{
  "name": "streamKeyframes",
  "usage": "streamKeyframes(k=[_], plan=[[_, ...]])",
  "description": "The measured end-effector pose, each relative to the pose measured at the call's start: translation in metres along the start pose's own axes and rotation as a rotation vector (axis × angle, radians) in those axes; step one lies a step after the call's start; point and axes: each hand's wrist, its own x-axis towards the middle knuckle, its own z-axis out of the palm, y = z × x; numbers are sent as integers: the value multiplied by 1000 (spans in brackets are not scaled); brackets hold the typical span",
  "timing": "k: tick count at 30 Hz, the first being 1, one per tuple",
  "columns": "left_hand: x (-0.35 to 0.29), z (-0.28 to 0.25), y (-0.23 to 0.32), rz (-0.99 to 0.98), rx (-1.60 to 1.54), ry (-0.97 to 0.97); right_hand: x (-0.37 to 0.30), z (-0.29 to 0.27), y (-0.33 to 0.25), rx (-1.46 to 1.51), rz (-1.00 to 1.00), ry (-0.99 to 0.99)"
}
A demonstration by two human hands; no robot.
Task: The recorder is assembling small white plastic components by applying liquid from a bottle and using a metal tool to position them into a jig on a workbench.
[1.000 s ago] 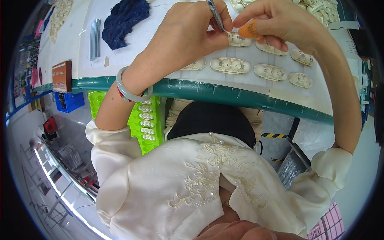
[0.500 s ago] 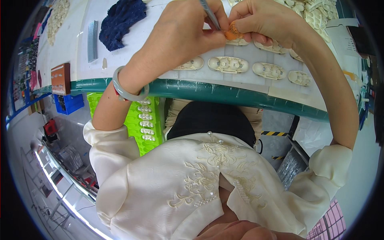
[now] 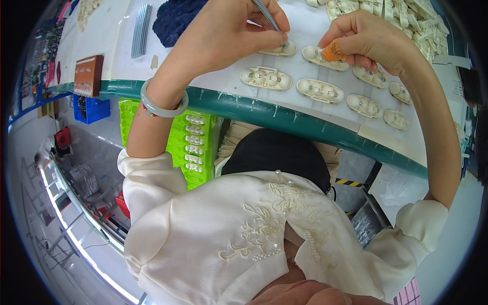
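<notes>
My left hand [image 3: 231, 38] is closed on slim grey metal tweezers [image 3: 266, 15], their lower end beside a cream oval part [image 3: 282, 49] on the table. To its right, my right hand [image 3: 373, 43] has curled fingers, with an orange dotted finger cot [image 3: 334, 52] on one fingertip. That fingertip is over another cream oval part [image 3: 311, 54]; whether anything is pinched there is hidden. Nearer me lie rows of similar cream parts with small round pieces inside, including one [image 3: 265, 78] at the left and one [image 3: 320, 90] in the middle.
A heap of cream pieces [image 3: 406, 20] lies far right. Dark blue cloth [image 3: 173, 23] and grey ribbed strips [image 3: 141, 31] are at the left. A brown block [image 3: 88, 76] stands by the green table edge [image 3: 244, 107]. Below are a lime-green tray [image 3: 133, 132] and blue bin [image 3: 96, 112].
My hands, together around the orange finger cot before, are now apart. The right hand has moved right, over a cream part. The whole view has shifted, showing more of the rows.
</notes>
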Motion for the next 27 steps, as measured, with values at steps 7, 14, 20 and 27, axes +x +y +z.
streamKeyframes(k=[7, 14, 20, 27], plan=[[-2, -6, -16, -34, 112, -9, -3, 3, 1, 57, -16, 0], [-4, -3, -34, 187, 92, -27, -7, 3, 1, -2, -60, 4], [-2, -5, -13, 149, 183, -24, -15, -3, 0, -134, -81, 22], [-9, 10, -32, 258, 287, 131, -1, 30, -23, -187, -369, 122]])
